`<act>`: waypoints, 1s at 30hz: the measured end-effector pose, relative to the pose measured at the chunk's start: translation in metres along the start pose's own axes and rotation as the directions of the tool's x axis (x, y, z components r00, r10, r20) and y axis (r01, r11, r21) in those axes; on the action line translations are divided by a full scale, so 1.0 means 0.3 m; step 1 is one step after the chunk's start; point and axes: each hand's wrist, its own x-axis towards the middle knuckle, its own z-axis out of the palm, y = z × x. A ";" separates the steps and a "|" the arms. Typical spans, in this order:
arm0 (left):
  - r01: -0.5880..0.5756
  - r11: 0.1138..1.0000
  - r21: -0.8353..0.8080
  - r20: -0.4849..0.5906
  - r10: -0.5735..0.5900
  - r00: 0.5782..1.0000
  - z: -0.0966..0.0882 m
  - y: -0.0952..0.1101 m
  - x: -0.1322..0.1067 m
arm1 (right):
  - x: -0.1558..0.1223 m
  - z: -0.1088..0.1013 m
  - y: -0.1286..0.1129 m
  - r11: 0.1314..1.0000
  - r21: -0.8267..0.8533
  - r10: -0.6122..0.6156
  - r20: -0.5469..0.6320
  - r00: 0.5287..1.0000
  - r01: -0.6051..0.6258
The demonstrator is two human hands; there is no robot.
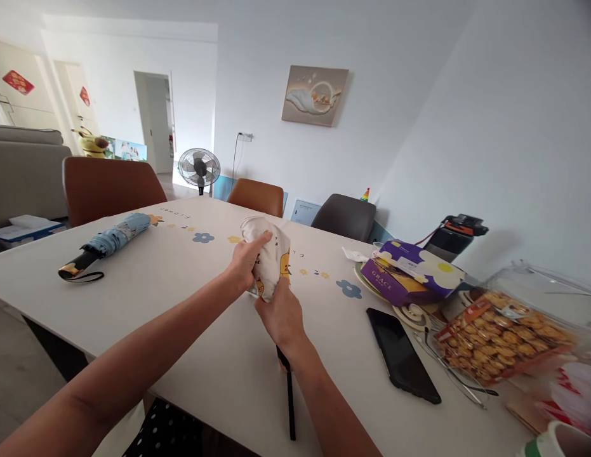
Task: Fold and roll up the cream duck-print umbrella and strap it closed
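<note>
A white folding umbrella (278,244) with a yellow cartoon print is held over the middle of the table, its canopy gathered into a bundle. My left hand (246,261) grips the left side of the canopy, thumb laid across the front. Lower down, my right hand (283,314) is wrapped around the canopy's near end. Below that hand, part of a dark handle shows, and a black wrist strap (290,406) hangs toward me. A second umbrella (121,236), light blue and furled, lies at the left with its black handle toward me.
Right of my hands, a black phone (402,355) and eyeglasses (459,374) lie on the white table (209,362). Beyond them are a purple tissue box (395,282), a clear tub of cookies (509,330) and a paper cup (557,441). Chairs (257,197) line the far side.
</note>
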 end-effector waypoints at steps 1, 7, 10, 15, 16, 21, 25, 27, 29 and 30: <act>0.015 1.000 -0.003 0.024 -0.015 1.000 0.000 -0.001 0.012 | 0.002 -0.004 0.002 0.996 0.090 0.023 0.026 0.999 -0.026; 0.051 0.998 -0.048 0.127 -0.045 0.991 0.000 -0.013 0.062 | -0.002 -0.024 -0.004 0.845 0.522 0.031 0.168 0.985 -0.116; 0.014 0.999 -0.049 0.161 -0.006 0.987 -0.009 -0.007 0.078 | -0.007 -0.045 -0.013 0.701 0.649 0.061 0.357 0.932 -0.294; -0.029 0.997 0.068 0.352 0.003 0.936 -0.060 0.033 0.120 | -0.009 -0.070 -0.008 0.497 0.792 -0.093 0.456 0.885 -0.355; -0.031 0.995 0.096 0.370 -0.007 0.929 -0.073 0.041 0.128 | -0.007 -0.071 -0.004 0.468 0.805 -0.117 0.467 0.877 -0.365; -0.011 0.998 0.067 0.452 -0.020 0.892 -0.128 0.057 0.159 | -0.001 -0.067 0.019 0.369 0.834 -0.235 0.512 0.827 -0.411; -0.042 0.998 0.051 0.438 0.016 0.899 -0.149 0.046 0.169 | -0.004 -0.064 0.028 0.309 0.843 -0.274 0.522 0.807 -0.440; -0.077 0.995 0.057 0.412 0.046 0.910 -0.152 0.044 0.164 | -0.006 -0.062 0.030 0.282 0.844 -0.243 0.523 0.817 -0.457; -0.111 0.991 0.071 0.389 0.075 0.918 -0.151 0.049 0.152 | -0.005 -0.060 0.034 0.290 0.824 -0.224 0.553 0.803 -0.486; -0.129 0.988 0.082 0.380 0.089 0.921 -0.150 0.054 0.144 | -0.003 -0.059 0.036 0.303 0.807 -0.222 0.577 0.786 -0.507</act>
